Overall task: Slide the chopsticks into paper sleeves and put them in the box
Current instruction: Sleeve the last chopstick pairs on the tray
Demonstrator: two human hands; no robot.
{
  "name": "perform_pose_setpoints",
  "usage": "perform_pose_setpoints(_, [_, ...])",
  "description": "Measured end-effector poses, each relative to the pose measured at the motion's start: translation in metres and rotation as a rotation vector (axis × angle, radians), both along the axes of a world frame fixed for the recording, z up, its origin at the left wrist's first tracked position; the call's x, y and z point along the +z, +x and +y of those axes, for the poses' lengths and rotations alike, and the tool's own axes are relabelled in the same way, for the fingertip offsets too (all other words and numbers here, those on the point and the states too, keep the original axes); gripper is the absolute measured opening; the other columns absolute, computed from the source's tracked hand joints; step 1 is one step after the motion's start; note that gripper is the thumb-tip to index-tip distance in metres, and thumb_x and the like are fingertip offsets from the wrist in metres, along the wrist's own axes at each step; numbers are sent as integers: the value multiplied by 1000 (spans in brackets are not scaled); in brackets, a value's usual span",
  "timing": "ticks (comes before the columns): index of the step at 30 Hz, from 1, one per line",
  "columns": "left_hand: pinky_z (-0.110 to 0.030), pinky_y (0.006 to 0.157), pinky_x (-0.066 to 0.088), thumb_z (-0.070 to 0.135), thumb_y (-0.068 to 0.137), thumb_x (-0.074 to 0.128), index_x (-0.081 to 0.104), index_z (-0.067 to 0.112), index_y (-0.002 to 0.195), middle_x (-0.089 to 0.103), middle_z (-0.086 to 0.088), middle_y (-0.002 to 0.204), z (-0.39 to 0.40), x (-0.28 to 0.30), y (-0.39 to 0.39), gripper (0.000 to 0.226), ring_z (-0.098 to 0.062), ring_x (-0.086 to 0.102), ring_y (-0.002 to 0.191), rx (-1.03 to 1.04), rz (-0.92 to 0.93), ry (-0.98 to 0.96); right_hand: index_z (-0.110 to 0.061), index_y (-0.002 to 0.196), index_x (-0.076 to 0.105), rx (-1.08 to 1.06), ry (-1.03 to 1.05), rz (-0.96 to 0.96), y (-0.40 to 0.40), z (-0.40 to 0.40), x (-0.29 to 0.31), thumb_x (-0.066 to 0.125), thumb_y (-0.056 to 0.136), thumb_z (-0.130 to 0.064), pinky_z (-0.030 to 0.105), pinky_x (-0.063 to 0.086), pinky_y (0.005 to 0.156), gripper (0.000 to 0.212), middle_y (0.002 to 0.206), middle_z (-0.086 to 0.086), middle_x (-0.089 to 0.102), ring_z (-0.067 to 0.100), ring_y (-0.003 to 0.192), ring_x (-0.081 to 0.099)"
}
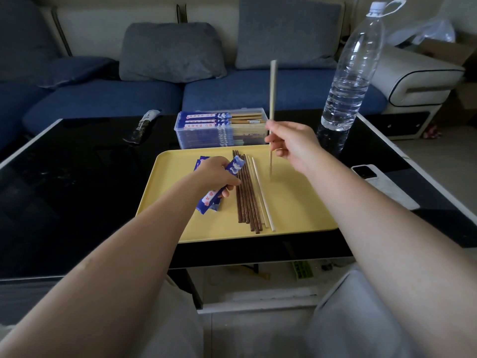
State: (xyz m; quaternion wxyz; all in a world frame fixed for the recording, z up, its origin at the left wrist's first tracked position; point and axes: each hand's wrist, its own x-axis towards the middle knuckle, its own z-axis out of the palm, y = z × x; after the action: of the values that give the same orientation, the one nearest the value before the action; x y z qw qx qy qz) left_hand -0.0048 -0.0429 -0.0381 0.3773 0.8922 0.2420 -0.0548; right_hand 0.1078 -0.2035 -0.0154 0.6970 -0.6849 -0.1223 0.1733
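My right hand [291, 146] pinches a pale chopstick [272, 94] and holds it nearly upright over the yellow tray [296, 202]. My left hand [216, 174] grips a blue paper sleeve [233, 166] above a small pile of blue sleeves [206, 205] on the tray's left part. Several dark brown chopsticks [246, 200] and a few pale ones [263, 200] lie side by side in the middle of the tray. Behind the tray stands a clear plastic box [180, 133] holding several sleeved chopsticks.
A tall water bottle [353, 73] stands right of the box on the black table [77, 177]. A white phone [382, 184] lies at the right, a dark wrapped item [143, 125] at the back left. A blue sofa runs behind.
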Motion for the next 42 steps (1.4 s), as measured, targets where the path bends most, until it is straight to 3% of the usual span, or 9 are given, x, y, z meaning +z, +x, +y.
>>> perform_pose_setpoints(3, [-17,50,47,14,89,68,58,14,99,66,0,66,1,0,-1,14,-8,59,50,-24,17,28,-10,91,74,-190,-79,-54,5,2,-1,62,96,-20,19,42,44,16,61,0,66,9,48,54])
perform_pose_setpoints(6, [-20,58,49,11,87,66,60,14,103,66,-1,68,3,-1,-1,18,-11,60,55,-33,29,33,-11,93,70,-252,-107,-32,6,2,-1,51,99,-17,19,43,44,21,65,1,65,10,47,54])
perform_pose_setpoints(21, [-20,56,53,9,87,66,61,11,109,67,-5,74,1,-1,2,23,-12,60,56,-84,14,-4,-13,102,66,-272,-163,-45,2,5,-2,45,104,-20,17,47,49,22,78,2,67,9,55,59])
perform_pose_setpoints(26, [-18,52,52,12,87,69,61,10,110,68,-5,74,2,-2,1,25,-12,62,55,-76,-37,-81,-14,103,70,-122,-192,21,-4,11,-8,55,100,-22,21,49,54,17,84,3,69,11,62,61])
perform_pose_setpoints(29, [-19,50,52,24,90,71,61,17,103,69,-7,75,-4,1,1,18,-12,61,54,-65,-138,-168,-17,101,76,3,-153,133,-11,18,-11,66,95,-22,21,46,53,13,73,-2,55,9,62,49])
perform_pose_setpoints(33, [-28,54,48,37,100,55,60,12,96,60,-7,72,-10,8,0,26,-16,52,52,-34,-233,-367,-17,107,76,108,-117,216,-17,30,-15,67,93,-27,19,43,51,19,77,-1,52,8,61,44])
perform_pose_setpoints(35, [-27,51,44,38,105,45,56,12,93,56,-6,70,-12,13,-3,31,-15,48,51,19,-220,-484,-16,111,74,161,-131,246,-19,33,-16,66,93,-30,19,42,49,24,81,1,53,8,61,45])
perform_pose_setpoints(39, [-23,48,45,37,106,43,55,12,92,58,-6,69,-11,18,-8,31,-14,49,49,11,-162,-420,-15,110,69,227,-216,236,-15,25,-13,66,94,-38,22,49,57,28,82,0,59,9,64,53])
perform_pose_setpoints(42, [-22,48,47,36,105,45,57,9,98,60,-8,73,-7,17,-10,31,-12,51,48,-34,-104,-364,-12,105,73,90,-170,210,-8,19,-12,64,96,-41,23,51,56,32,80,0,61,9,63,54])
